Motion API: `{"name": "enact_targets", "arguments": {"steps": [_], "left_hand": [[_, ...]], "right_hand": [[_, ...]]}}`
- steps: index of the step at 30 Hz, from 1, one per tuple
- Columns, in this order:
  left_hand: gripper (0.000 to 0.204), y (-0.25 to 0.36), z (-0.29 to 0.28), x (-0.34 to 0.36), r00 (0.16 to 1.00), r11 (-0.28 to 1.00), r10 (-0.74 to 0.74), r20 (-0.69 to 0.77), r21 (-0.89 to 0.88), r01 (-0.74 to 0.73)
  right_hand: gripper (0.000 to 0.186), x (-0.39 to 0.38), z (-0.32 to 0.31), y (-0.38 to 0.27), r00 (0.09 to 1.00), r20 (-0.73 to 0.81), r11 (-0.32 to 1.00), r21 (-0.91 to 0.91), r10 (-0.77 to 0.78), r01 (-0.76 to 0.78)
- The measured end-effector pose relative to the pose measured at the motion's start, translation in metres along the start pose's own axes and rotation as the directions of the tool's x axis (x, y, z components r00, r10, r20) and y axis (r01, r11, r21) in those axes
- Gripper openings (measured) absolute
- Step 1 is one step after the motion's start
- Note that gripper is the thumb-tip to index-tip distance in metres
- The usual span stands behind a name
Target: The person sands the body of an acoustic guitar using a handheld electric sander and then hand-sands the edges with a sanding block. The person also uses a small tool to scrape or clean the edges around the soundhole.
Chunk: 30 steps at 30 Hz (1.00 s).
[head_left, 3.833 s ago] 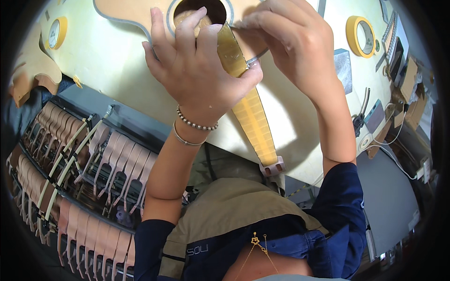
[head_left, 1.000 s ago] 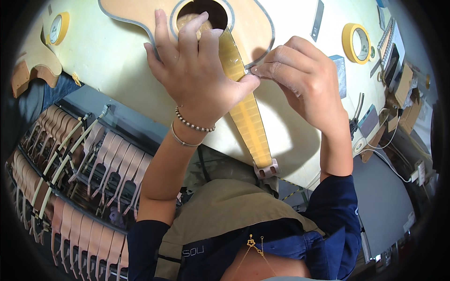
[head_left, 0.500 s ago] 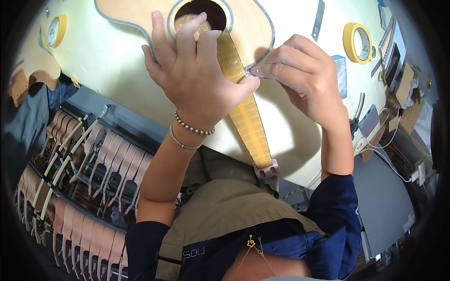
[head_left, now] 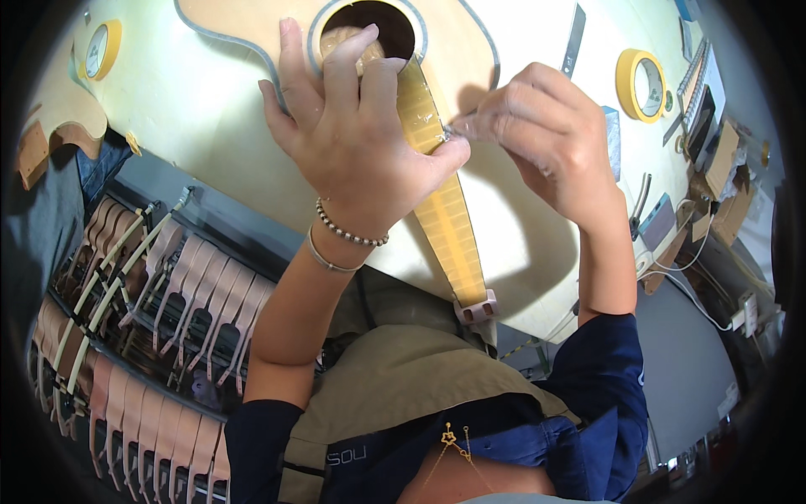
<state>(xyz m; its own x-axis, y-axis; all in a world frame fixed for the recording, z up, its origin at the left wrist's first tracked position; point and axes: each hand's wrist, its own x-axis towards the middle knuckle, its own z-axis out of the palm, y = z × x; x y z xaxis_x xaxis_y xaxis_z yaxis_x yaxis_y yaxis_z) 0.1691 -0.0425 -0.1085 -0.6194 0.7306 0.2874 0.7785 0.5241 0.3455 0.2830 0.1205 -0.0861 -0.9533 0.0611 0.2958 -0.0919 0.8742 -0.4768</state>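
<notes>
An acoustic guitar (head_left: 457, 50) lies on the pale table, its neck pointing toward me. Yellow tape (head_left: 449, 227) covers the fingerboard, with small whitish flecks near its upper right edge. My left hand (head_left: 357, 147) lies over the upper neck and body, fingers spread near the sound hole (head_left: 401, 38), thumb along the fingerboard's right side. Beside that thumb, my right hand (head_left: 550, 126) is closed in a pinch at the neck's right edge. Whatever small thing its fingertips hold is too hidden to name. The headstock (head_left: 476, 309) reaches past the table edge near my apron.
Yellow tape rolls (head_left: 626, 76) lie at the right and far left. A metal strip (head_left: 574, 40) and a blue-grey block (head_left: 614, 139) are beyond my right hand. Racks of pinkish-brown neck-shaped pieces (head_left: 214, 269) stand lower left. Notebooks, cables and boxes crowd the right edge.
The right fingertips have shifted slightly along the neck's edge, still pinched. My left hand stays spread on the guitar. The whole view has moved a little.
</notes>
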Motion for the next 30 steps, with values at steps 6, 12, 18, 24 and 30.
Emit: {"name": "enact_targets", "arguments": {"steps": [6, 12, 18, 24, 30], "left_hand": [[0.059, 0.001, 0.003, 0.002, 1.0, 1.0, 0.009, -0.029, -0.011, -0.01], [0.06, 0.002, 0.001, 0.004, 0.998, 0.998, 0.051, -0.034, 0.022, -0.05], [0.059, 0.0, -0.002, 0.003, 0.998, 0.998, 0.055, -0.028, 0.004, -0.055], [0.059, 0.0, 0.002, 0.004, 0.996, 0.998, 0.067, -0.056, 0.001, -0.067], [0.059, 0.001, 0.001, 0.002, 0.997, 0.999, 0.05, -0.053, 0.01, -0.05]], "right_hand": [[0.019, 0.03, 0.0, 0.019, 0.995, -0.103, 0.996, 0.087, 0.002, 0.007], [0.02, 0.022, 0.002, 0.013, 0.998, -0.036, 0.996, -0.073, -0.045, 0.043], [0.021, 0.012, -0.002, 0.021, 0.999, -0.018, 0.996, 0.083, -0.04, 0.041], [0.018, 0.03, 0.01, 0.021, 0.983, -0.16, 0.991, -0.11, -0.094, 0.077], [0.021, 0.007, -0.002, 0.01, 0.999, -0.005, 0.998, 0.045, -0.053, 0.054]]}}
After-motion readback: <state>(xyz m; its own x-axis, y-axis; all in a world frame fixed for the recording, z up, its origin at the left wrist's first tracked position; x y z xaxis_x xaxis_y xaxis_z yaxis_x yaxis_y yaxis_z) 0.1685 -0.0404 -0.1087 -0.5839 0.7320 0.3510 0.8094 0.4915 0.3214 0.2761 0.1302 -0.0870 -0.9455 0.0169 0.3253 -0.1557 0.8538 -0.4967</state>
